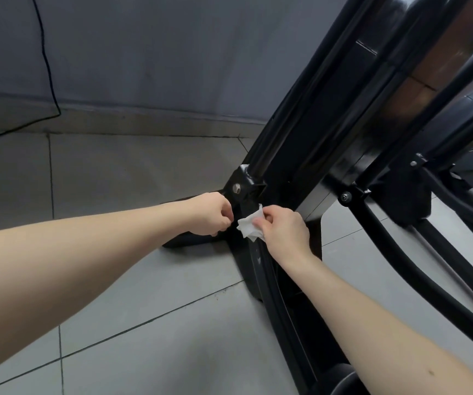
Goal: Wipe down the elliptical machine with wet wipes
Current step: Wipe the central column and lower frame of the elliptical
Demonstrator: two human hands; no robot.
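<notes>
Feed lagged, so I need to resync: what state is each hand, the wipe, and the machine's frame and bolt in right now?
right hand: pinches the wet wipe.
wet wipe: crumpled, in front of the frame's base; contact unclear.
left hand: fingers curled, nothing seen in it, apart from the wipe.
bolt: seated in its bracket.
elliptical frame: standing on the tiled floor.

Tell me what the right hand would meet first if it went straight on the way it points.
Probably the bolted bracket at the foot of the elliptical's black upright, with the pinched wet wipe touching first. The left hand sits just beside that line; depth is unclear.
</notes>
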